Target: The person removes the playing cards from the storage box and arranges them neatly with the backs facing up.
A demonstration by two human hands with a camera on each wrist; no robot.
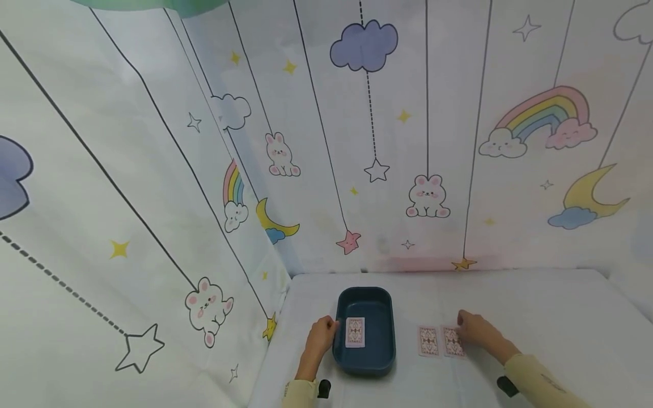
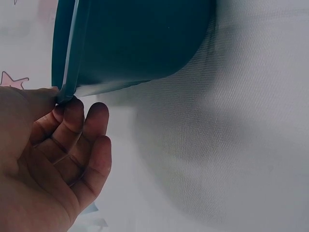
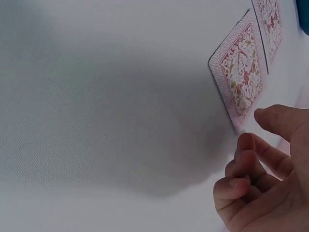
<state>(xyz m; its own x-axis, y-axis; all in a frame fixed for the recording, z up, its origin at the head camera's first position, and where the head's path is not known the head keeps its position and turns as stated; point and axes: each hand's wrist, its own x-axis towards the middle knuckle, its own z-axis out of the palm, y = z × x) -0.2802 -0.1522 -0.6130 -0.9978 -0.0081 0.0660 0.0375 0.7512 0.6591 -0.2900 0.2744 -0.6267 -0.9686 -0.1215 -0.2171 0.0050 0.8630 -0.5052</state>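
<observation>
My left hand is at the left side of a dark blue tray. In the left wrist view its thumb and fingertips pinch the tray's rim. Face down inside the tray lies one playing card with a red patterned back. To the tray's right, two more such cards lie side by side on the table, a left card and a right card. My right hand is over the right card's far right corner. In the right wrist view, its thumb and loosely bent fingers stand apart, holding nothing.
A white cloth covers the table. Behind and to the left rise white curtains printed with rabbits, stars, clouds and rainbows. A green rounded object shows at the top edge of the head view.
</observation>
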